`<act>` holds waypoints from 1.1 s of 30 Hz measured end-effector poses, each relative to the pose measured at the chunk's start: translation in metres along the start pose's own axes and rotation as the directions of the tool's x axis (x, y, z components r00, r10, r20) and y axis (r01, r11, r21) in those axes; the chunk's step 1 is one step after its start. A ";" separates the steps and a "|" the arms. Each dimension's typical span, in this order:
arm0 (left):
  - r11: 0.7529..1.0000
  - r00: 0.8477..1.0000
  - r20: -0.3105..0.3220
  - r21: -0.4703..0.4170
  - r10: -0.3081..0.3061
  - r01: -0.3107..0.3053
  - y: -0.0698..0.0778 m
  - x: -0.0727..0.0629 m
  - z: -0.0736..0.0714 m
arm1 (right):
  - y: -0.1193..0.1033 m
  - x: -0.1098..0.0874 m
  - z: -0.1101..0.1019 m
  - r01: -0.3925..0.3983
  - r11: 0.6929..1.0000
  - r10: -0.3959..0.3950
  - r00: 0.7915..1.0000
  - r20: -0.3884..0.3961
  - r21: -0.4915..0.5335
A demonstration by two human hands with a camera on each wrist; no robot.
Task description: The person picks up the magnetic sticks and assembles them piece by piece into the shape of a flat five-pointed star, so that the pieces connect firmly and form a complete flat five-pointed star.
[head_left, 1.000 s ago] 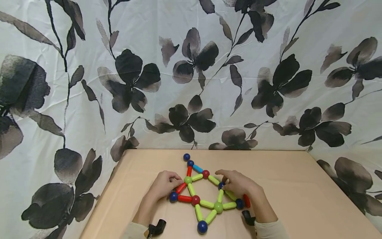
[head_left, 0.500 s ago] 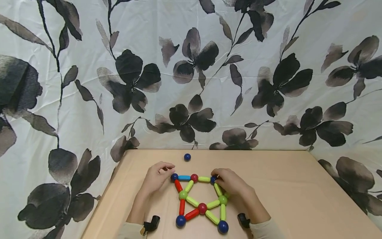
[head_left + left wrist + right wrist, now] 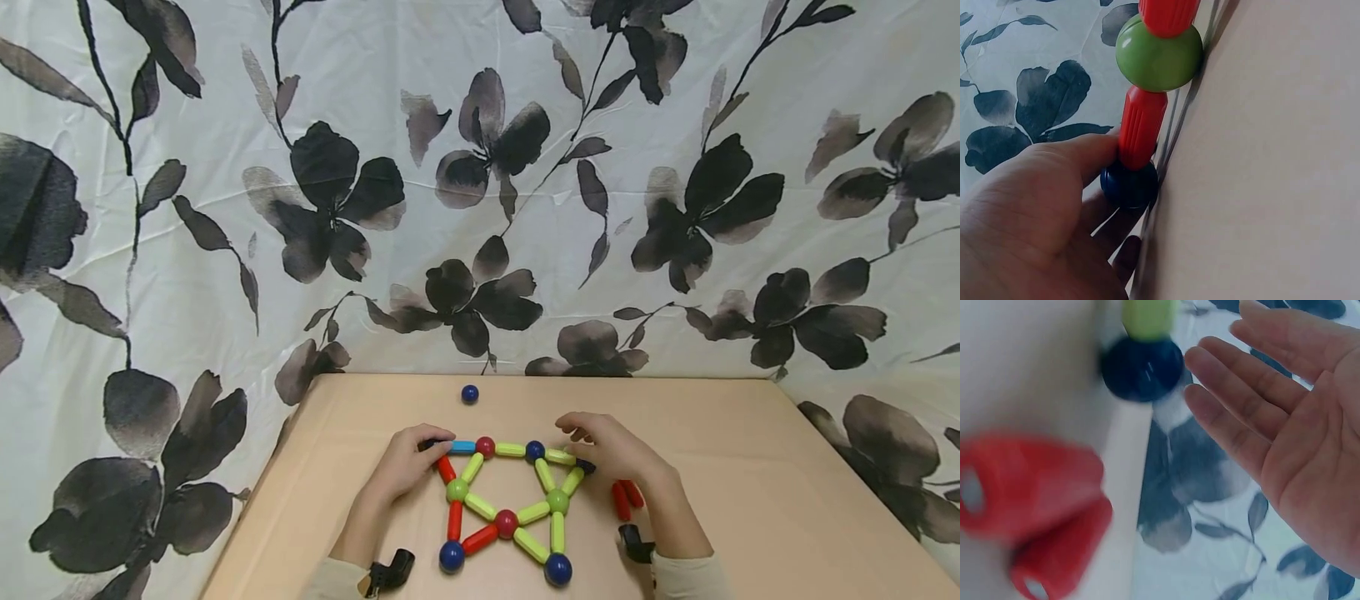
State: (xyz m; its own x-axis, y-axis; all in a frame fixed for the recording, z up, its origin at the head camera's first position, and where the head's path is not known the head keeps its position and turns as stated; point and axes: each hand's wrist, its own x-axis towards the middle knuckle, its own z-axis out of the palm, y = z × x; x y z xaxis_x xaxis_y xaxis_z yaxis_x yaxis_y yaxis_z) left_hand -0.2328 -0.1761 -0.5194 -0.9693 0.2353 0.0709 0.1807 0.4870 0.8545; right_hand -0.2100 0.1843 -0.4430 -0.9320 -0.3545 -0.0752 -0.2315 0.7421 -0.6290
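A flat frame of magnetic rods and balls lies on the table. Its parts include a light blue rod [image 3: 462, 447], yellow-green rods [image 3: 511, 450], red rods [image 3: 481, 539], red balls [image 3: 507, 523] and green balls [image 3: 557, 501]. At its upper left corner, my left hand [image 3: 410, 457] pinches a blue ball [image 3: 1130, 185], thumb against the adjoining red rod [image 3: 1143, 128]. My right hand [image 3: 611, 446] hovers by the right corner, fingers extended and holding nothing. Just beside those fingertips sits another blue ball [image 3: 1143, 369], partly hidden in the head view.
Two loose red rods [image 3: 1029, 487] lie on the table right of the frame, near the right wrist. A single blue ball [image 3: 469, 394] rests near the table's far edge. Behind the table [image 3: 750, 467] hangs a floral cloth [image 3: 585, 208].
The frame has turned counter-clockwise, its top corner swinging left. My left hand now pinches that corner's blue ball. My right hand has left the top blue ball and shifted right.
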 end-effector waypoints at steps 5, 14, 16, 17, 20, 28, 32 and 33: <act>1.000 1.000 -0.003 -0.025 -0.017 0.017 -0.001 0.000 0.000 | 0.013 -0.013 -0.018 -0.032 0.999 0.032 0.999 0.017 0.019; 0.999 1.000 0.002 -0.041 -0.018 0.018 -0.003 0.001 0.001 | 0.045 -0.037 -0.039 -0.228 0.974 0.223 0.966 0.128 0.020; 0.999 1.000 -0.002 -0.042 -0.025 0.024 -0.003 0.001 0.001 | 0.049 -0.040 -0.040 -0.278 0.960 0.272 0.953 0.132 0.033; 0.999 1.000 -0.004 -0.041 -0.022 0.022 -0.003 0.001 0.000 | 0.051 -0.041 -0.041 -0.296 0.955 0.289 0.948 0.130 0.035; 0.999 1.000 -0.008 -0.038 -0.019 0.019 -0.003 0.001 0.000 | 0.053 -0.043 -0.040 -0.341 0.939 0.334 0.933 0.134 0.039; 0.999 1.000 -0.014 -0.034 -0.024 0.024 -0.001 0.000 -0.001 | 0.052 -0.041 -0.034 -0.404 0.915 0.398 0.907 0.137 0.015; 0.999 1.000 -0.011 -0.032 -0.020 0.020 -0.002 0.000 -0.001 | 0.054 -0.039 -0.033 -0.406 0.914 0.406 0.910 0.079 -0.023; 0.999 1.000 -0.011 -0.032 -0.020 0.020 -0.002 0.000 -0.001 | 0.056 -0.038 -0.032 -0.401 0.915 0.403 0.913 0.066 -0.037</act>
State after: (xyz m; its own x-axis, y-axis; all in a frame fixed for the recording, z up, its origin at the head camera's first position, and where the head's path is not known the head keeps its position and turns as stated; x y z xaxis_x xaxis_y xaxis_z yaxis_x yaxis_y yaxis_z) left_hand -0.2337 -0.1774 -0.5205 -0.9745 0.2163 0.0593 0.1561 0.4644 0.8718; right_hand -0.1967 0.2572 -0.4503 -0.9258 -0.0623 -0.3729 0.1516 0.8424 -0.5171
